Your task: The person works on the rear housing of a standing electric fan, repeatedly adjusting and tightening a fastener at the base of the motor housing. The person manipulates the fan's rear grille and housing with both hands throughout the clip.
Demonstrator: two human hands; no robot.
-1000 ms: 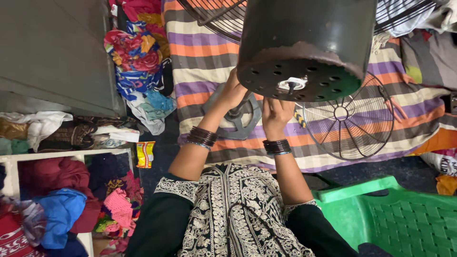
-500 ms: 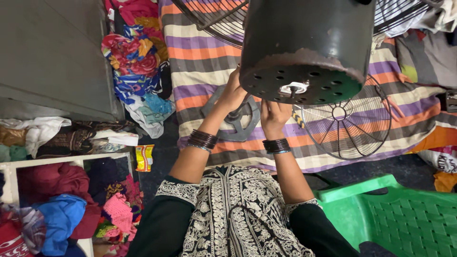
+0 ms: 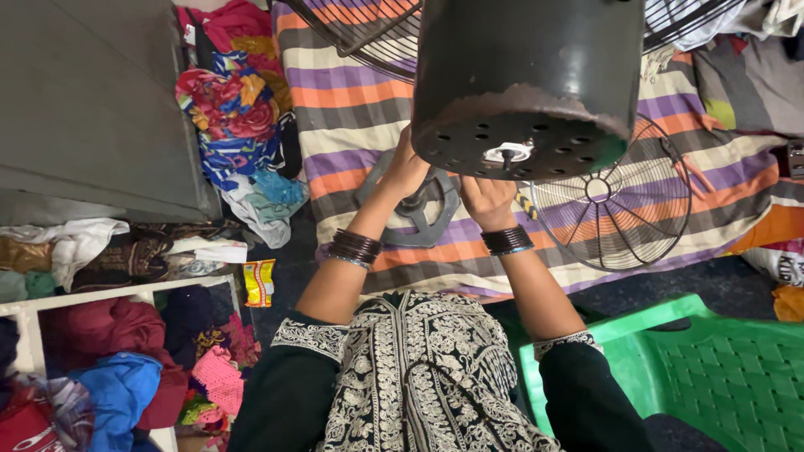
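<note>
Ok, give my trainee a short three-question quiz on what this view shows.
1. True or false: both hands are raised to the perforated underside of the black motor housing.
2. Which thing lies flat on the striped cloth, to the right of the right hand? A) wire fan guard B) green chair C) snack packet
3. What does the person wear on each wrist?

Key:
1. True; the left hand reaches it too.
2. A, the wire fan guard.
3. Dark bangles.
</note>
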